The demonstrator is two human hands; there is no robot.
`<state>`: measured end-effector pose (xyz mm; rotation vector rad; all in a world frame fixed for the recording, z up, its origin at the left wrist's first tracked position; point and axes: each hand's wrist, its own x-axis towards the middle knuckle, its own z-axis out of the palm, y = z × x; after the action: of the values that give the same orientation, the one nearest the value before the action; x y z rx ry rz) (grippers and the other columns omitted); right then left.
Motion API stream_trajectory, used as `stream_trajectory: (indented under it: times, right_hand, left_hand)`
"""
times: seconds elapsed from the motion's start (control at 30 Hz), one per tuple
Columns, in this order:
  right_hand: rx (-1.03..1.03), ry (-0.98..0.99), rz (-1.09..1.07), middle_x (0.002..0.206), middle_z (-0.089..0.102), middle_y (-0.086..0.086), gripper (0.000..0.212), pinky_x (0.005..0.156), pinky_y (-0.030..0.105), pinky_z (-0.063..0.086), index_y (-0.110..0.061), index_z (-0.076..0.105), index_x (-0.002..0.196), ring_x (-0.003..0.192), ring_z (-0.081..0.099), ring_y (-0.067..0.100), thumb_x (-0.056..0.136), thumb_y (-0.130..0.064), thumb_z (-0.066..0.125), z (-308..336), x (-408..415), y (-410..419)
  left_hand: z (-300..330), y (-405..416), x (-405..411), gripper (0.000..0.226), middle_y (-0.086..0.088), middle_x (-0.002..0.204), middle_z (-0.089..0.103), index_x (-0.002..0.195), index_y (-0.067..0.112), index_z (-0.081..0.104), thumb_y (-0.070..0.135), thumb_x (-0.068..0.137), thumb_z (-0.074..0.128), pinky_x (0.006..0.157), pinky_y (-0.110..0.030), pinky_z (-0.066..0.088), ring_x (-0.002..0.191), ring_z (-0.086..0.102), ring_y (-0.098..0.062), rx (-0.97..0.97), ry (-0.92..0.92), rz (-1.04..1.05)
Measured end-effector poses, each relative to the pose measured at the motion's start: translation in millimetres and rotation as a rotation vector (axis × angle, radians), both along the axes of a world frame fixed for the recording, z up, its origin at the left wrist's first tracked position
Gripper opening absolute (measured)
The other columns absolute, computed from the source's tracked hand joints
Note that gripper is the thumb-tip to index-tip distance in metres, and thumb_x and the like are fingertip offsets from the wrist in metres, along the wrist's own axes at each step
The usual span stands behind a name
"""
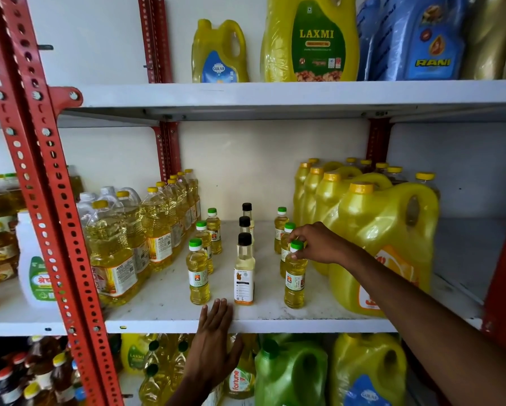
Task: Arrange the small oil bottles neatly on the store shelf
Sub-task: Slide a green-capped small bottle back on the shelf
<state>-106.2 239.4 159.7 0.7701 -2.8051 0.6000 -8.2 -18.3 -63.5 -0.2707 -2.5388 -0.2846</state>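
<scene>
Small oil bottles stand in three rows on the white middle shelf. The left row has three green-capped bottles, the front one. The middle row holds three black-capped bottles, the nearest with a white and orange label. On the right stands another green-capped row; my right hand grips the cap of its front bottle, which is upright on the shelf. My left hand lies flat on the shelf's front edge, fingers together, holding nothing.
Tall clear oil bottles crowd the shelf's left side and big yellow jugs its right. Red slotted uprights frame the rack. Large cans fill the upper shelf; more jugs sit below.
</scene>
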Motion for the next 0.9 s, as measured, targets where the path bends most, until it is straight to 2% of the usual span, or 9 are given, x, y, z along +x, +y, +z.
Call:
stream_trajectory:
  times: [0.13,0.7,0.9]
  right_hand:
    - [0.002,-0.007,0.008,0.113,0.07,0.015,0.044,0.083,0.025,0.049,-0.014,0.07,0.112,0.102,0.066,0.023,0.07,-0.019,0.082,1.4,1.8,1.5]
    - [0.03,0.009,-0.008,0.113,0.069,0.013,0.044,0.092,0.038,0.053,-0.017,0.07,0.111,0.111,0.059,0.025,0.07,-0.027,0.082,-3.2,16.0,4.2]
    - [0.04,0.015,-0.008,0.113,0.069,0.014,0.045,0.09,0.035,0.053,-0.015,0.07,0.112,0.108,0.062,0.025,0.07,-0.025,0.082,-2.2,17.9,3.0]
  left_hand:
    - [1.8,1.1,1.1,0.072,-0.012,0.151,0.04,0.144,0.008,0.041,0.056,0.09,0.043,0.115,-0.037,0.003,0.142,0.027,-0.025,0.012,0.01,0.003]
    - [8.7,4.6,4.8,0.077,-0.016,0.149,0.042,0.143,0.005,0.042,0.054,0.084,0.047,0.117,-0.031,-0.005,0.141,0.032,-0.029,0.039,-0.042,0.016]
    - [8.5,5.0,5.3,0.077,-0.016,0.15,0.04,0.144,0.006,0.041,0.054,0.085,0.046,0.117,-0.032,-0.005,0.142,0.031,-0.029,0.029,-0.05,0.022]
